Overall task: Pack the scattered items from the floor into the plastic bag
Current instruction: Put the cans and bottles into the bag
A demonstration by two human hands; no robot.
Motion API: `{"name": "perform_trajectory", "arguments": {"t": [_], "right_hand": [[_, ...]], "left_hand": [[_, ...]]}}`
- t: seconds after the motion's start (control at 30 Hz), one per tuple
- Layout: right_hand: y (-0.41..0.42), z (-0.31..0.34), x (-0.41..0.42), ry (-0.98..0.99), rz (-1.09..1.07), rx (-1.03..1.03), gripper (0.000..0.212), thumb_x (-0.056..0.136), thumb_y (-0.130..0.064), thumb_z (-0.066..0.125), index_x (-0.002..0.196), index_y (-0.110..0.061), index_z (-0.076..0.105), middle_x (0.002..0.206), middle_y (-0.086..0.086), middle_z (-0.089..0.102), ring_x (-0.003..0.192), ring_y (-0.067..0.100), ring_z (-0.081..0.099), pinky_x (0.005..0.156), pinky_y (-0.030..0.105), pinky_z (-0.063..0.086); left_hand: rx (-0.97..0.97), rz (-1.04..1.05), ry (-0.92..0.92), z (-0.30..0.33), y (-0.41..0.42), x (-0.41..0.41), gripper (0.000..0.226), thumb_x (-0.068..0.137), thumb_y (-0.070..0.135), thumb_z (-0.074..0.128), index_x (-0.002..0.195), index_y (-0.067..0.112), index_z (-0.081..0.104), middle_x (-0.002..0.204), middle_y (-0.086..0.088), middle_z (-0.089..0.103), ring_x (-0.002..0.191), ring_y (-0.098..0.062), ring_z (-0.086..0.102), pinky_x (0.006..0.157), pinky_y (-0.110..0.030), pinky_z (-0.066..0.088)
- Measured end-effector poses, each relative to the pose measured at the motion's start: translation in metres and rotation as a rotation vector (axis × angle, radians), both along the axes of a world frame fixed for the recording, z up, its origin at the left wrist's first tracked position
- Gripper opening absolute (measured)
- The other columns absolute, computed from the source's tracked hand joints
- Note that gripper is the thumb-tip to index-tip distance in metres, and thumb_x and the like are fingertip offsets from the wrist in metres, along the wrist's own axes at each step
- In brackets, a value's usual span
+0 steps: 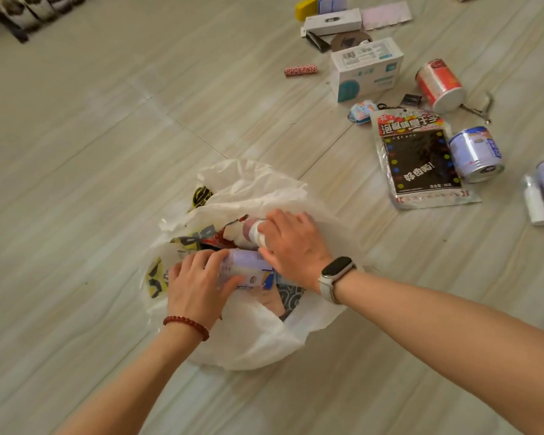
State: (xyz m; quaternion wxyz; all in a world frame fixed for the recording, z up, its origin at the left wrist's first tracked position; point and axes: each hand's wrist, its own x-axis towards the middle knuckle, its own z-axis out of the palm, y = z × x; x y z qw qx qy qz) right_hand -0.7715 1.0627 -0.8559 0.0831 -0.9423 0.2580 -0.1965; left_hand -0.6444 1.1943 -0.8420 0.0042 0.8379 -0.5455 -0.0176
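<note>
My left hand [198, 279] gripped a pale purple can [245, 268] inside the white plastic bag [258, 337] on the floor; my right hand [291, 246] held a small bottle [253, 230] there. At right lay a black snack packet [416, 158] and a blue tin [474, 153].

Dark furniture [16, 17] on tiled floor [76, 152]
</note>
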Motion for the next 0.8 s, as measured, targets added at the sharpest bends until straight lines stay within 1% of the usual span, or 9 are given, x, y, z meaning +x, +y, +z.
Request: {"name": "perform_trajectory", "arguments": {"t": [0.07, 0.2, 0.37, 0.43, 0.53, 0.63, 0.67, 0.73, 0.8], "right_hand": [[-0.011, 0.003, 0.012, 0.043, -0.052, -0.123, 0.045, 0.057, -0.027, 0.077, 0.089, -0.013, 0.048, 0.078, 0.004, 0.062, 0.065, 0.022, 0.057, 0.057, 0.026, 0.046], [-0.040, 0.001, 0.007, 0.111, -0.148, 0.006, 0.036, 0.057, -0.019, 0.081, 0.084, -0.008, 0.060, 0.080, 0.009, 0.065, 0.073, 0.027, 0.060, 0.061, 0.032, 0.050], [-0.048, -0.009, -0.019, 0.057, -0.044, 0.284, 0.033, 0.076, 0.002, 0.063, 0.109, 0.003, 0.058, 0.114, 0.027, 0.057, 0.108, 0.041, 0.054, 0.079, 0.050, 0.055], [-0.046, -0.013, -0.031, 0.092, 0.072, 0.211, 0.042, 0.074, 0.006, 0.064, 0.114, 0.000, 0.056, 0.123, 0.027, 0.054, 0.116, 0.040, 0.052, 0.082, 0.045, 0.056], [-0.052, -0.015, -0.050, 0.046, 0.183, -0.034, 0.047, 0.068, 0.000, 0.067, 0.112, -0.006, 0.055, 0.122, 0.019, 0.056, 0.116, 0.032, 0.050, 0.082, 0.038, 0.054], [-0.063, -0.013, -0.062, 0.064, -0.045, -0.100, 0.060, 0.073, -0.016, 0.067, 0.126, -0.014, 0.040, 0.129, 0.010, 0.044, 0.117, 0.026, 0.043, 0.093, 0.040, 0.041], [-0.066, -0.014, -0.064, 0.110, -0.154, -0.022, 0.068, 0.077, -0.025, 0.067, 0.133, -0.016, 0.031, 0.135, 0.012, 0.041, 0.120, 0.028, 0.043, 0.095, 0.044, 0.042], [-0.068, -0.012, -0.066, 0.195, -0.282, 0.362, 0.075, 0.085, -0.038, 0.057, 0.143, -0.021, 0.011, 0.143, 0.013, 0.035, 0.122, 0.032, 0.045, 0.095, 0.048, 0.044], [-0.065, -0.014, -0.064, 0.270, -0.261, 0.666, 0.066, 0.091, -0.041, 0.047, 0.143, -0.022, 0.011, 0.136, 0.013, 0.044, 0.115, 0.031, 0.052, 0.090, 0.045, 0.047]], "left_hand": [[-0.004, -0.027, -0.024, -0.001, -0.009, 0.001, 0.041, 0.063, 0.039, 0.078, 0.093, 0.015, 0.064, 0.089, -0.007, 0.067, 0.083, -0.031, 0.062, 0.071, -0.043, 0.048], [0.018, -0.046, -0.103, -0.008, -0.019, -0.002, 0.043, 0.058, 0.043, 0.079, 0.087, 0.015, 0.064, 0.095, -0.013, 0.063, 0.088, -0.035, 0.060, 0.071, -0.046, 0.049], [-0.059, 0.004, -0.175, -0.015, -0.034, 0.004, 0.040, 0.061, 0.040, 0.079, 0.088, 0.014, 0.066, 0.101, -0.016, 0.062, 0.098, -0.038, 0.054, 0.080, -0.052, 0.044], [-0.123, -0.020, -0.208, -0.019, -0.043, 0.003, 0.045, 0.058, 0.038, 0.081, 0.092, 0.016, 0.062, 0.110, -0.015, 0.057, 0.106, -0.033, 0.043, 0.086, -0.049, 0.035], [-0.173, -0.068, -0.244, -0.024, -0.057, 0.003, 0.067, 0.053, 0.035, 0.082, 0.111, 0.021, 0.051, 0.127, -0.011, 0.036, 0.118, -0.030, 0.030, 0.093, -0.046, 0.021], [-0.154, -0.055, -0.256, -0.026, -0.064, 0.007, 0.082, 0.054, 0.033, 0.083, 0.124, 0.024, 0.041, 0.139, -0.011, 0.024, 0.129, -0.032, 0.021, 0.102, -0.052, 0.015], [-0.137, -0.043, -0.254, -0.027, -0.066, 0.008, 0.085, 0.055, 0.034, 0.082, 0.127, 0.025, 0.039, 0.141, -0.012, 0.022, 0.131, -0.032, 0.019, 0.104, -0.054, 0.012], [-0.095, -0.028, -0.246, -0.027, -0.068, 0.008, 0.088, 0.057, 0.037, 0.082, 0.131, 0.025, 0.035, 0.142, -0.013, 0.024, 0.132, -0.032, 0.017, 0.105, -0.055, 0.005], [-0.067, -0.024, -0.226, -0.027, -0.069, 0.007, 0.086, 0.058, 0.037, 0.081, 0.130, 0.024, 0.035, 0.143, -0.016, 0.033, 0.134, -0.033, 0.020, 0.105, -0.054, 0.002]]}}
